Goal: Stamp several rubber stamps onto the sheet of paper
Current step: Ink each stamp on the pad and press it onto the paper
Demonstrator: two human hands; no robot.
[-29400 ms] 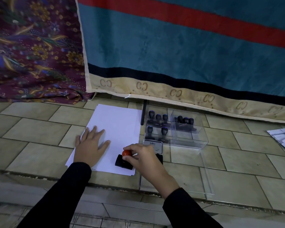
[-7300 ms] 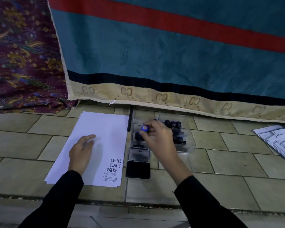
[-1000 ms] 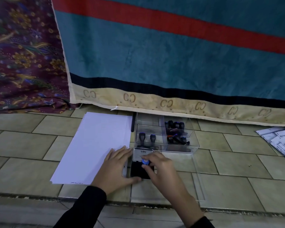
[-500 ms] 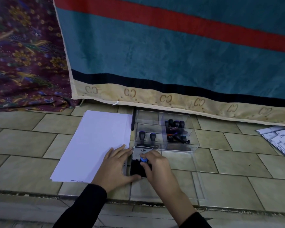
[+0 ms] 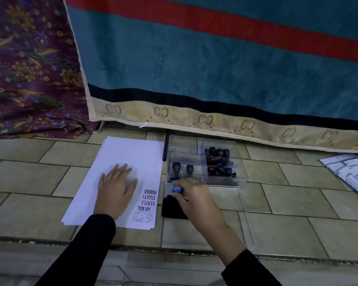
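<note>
Now the sheet of paper (image 5: 120, 153) lies on the tiled floor (image 5: 29, 178), in front of the hanging blue blanket (image 5: 215, 58), and it is held flat again. My left hand (image 5: 117, 193) has left the edge of the ink pad (image 5: 173, 210), where it was half a second ago, and it rests on the middle of the sheet with the fingers straight and spread. Because of this move the printed rows (image 5: 149, 200) near the right edge of the paper are uncovered. I think this means the inking is finished or nearly finished, and the paper is ready for the next print.

The clear box (image 5: 182, 144) with the other stamps stands just beyond the ink pad, to the right of the paper. Two stamps (image 5: 176, 167) stand upright in its near left part. My right hand (image 5: 196, 203) is over the ink pad as before, and its fingertips pinch the blue-topped stamp (image 5: 177, 189). I cannot tell if the rubber face touches the pad or is already lifted a little, because my fingers hide it.

Compared with seven seconds ago, there is one more row on the paper: the word FRAGILE (image 5: 151, 191) now stands beyond SAMPLE, SAMPLE and AIR MAIL. The paper is free further on, so I judge the next print should go just beyond FRAGILE.
</note>
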